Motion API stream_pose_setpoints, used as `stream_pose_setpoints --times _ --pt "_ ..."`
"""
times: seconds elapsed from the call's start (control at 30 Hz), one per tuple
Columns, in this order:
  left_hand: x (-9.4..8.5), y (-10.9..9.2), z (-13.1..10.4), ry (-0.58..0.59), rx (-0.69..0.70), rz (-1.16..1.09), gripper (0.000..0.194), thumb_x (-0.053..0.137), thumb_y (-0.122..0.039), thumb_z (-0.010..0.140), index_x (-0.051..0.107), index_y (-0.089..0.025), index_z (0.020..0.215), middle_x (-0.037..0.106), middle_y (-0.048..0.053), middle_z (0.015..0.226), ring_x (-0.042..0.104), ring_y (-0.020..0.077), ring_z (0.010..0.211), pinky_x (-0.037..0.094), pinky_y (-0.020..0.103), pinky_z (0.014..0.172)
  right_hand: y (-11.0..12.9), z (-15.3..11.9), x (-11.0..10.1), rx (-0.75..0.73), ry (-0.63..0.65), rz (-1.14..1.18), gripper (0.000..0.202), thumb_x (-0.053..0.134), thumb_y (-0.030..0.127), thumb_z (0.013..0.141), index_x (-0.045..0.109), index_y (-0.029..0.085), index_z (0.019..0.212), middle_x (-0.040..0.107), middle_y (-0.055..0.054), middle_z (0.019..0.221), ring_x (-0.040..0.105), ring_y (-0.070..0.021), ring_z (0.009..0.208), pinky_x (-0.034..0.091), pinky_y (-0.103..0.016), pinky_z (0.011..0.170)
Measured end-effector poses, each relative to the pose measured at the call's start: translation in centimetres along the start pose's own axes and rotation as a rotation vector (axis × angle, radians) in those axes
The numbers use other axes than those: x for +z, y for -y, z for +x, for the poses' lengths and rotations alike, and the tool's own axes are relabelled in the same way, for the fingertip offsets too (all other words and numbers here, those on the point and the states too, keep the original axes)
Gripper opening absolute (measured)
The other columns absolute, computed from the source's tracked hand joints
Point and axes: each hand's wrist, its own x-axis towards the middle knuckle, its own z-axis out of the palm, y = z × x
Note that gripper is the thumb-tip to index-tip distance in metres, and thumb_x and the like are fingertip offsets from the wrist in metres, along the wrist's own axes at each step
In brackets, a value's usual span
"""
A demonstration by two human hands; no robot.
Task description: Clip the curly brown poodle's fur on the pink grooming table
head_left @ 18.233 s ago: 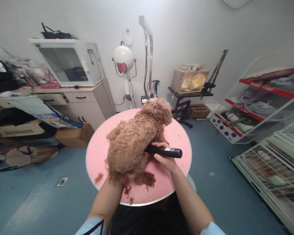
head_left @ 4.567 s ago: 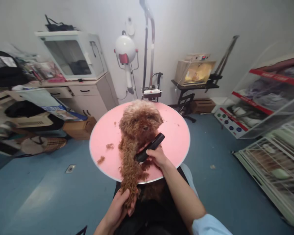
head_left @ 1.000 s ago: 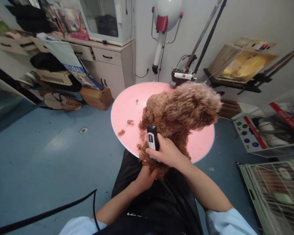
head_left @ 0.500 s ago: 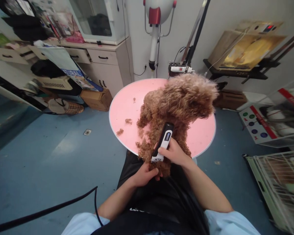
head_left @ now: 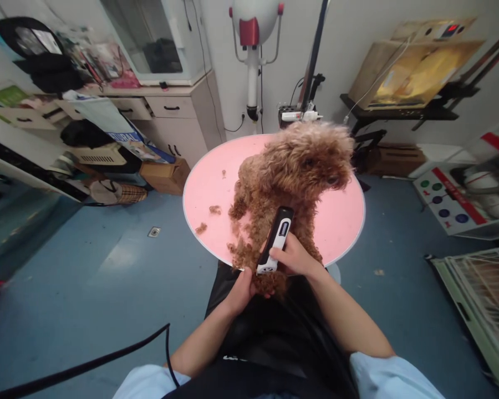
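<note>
Left hand (head_left: 240,292) holds the dog's (head_left: 303,160) paw (head_left: 274,283). Right hand (head_left: 294,256) grips the clipper (head_left: 279,235), its long axis slanting down-left to that paw.

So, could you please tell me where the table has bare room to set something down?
The table looks bare between the dog and its right rim, and at far left beyond two tufts, save a smaller one. The near edge is crowded: clippers, paw, left hand, right hand.
</note>
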Motion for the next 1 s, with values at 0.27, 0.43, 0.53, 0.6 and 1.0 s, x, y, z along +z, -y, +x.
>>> stream_pose_setpoints --times 0.27,0.43,0.53,0.6,1.0 --pt "1.2 -0.8 1.1 -0.142 -0.030 0.108 0.051 0.063 -0.062 0.074 0.061 -0.013 0.088 0.060 0.001 0.060 0.053 0.0129 0.049 0.044 0.026 0.048 -0.1 -0.2 -2.4 -0.107 -0.156 0.131 0.063 0.067 0.073 0.064 0.051 0.022 0.097 0.069 -0.007 0.088 0.067 -0.0225 0.073 0.055 -0.034 0.062" --pt "1.2 -0.8 1.3 -0.306 0.014 0.105 0.046 0.063 -0.058 0.075 0.061 -0.014 0.085 0.063 0.002 0.068 0.056 0.0146 0.058 0.045 0.026 0.051 0.0 1.1 -2.4 -0.108 -0.061 0.123 0.058 0.071 0.066 0.065 0.051 0.021 0.097 0.069 -0.007 0.087 0.067 -0.0226 0.079 0.055 -0.035 0.067" --pt "1.3 -1.4 1.3 -0.302 0.063 0.107 0.044 0.057 -0.055 0.081 0.066 -0.013 0.090 0.068 0.007 0.077 0.060 0.0173 0.066 0.046 0.027 0.057 -0.6 0.0 -1.1 -0.071 0.168 0.187 0.054 0.071 0.063 0.068 0.053 0.019 0.094 0.069 -0.007 0.087 0.067 -0.0208 0.079 0.056 -0.033 0.065" --pt "1.4 -1.7 1.3 -0.310 0.067 0.169 0.044 0.060 -0.054 0.079 0.067 -0.012 0.087 0.067 0.006 0.074 0.059 0.0166 0.065 0.046 0.027 0.060 -1.1 -0.9 -0.8 -0.061 0.220 0.231 0.056 0.072 0.063 0.066 0.052 0.019 0.094 0.069 -0.006 0.086 0.067 -0.0202 0.077 0.056 -0.032 0.064" --pt "1.2 -1.1 1.2 -0.430 0.108 0.105 0.039 0.067 -0.051 0.074 0.059 -0.015 0.087 0.058 -0.004 0.061 0.047 0.0093 0.048 0.039 0.022 0.046 -1.0 0.4 -1.9 -0.041 0.141 0.397 0.057 0.074 0.059 0.066 0.046 0.022 0.098 0.071 -0.004 0.089 0.041 -0.0041 0.037 0.030 -0.019 0.034"
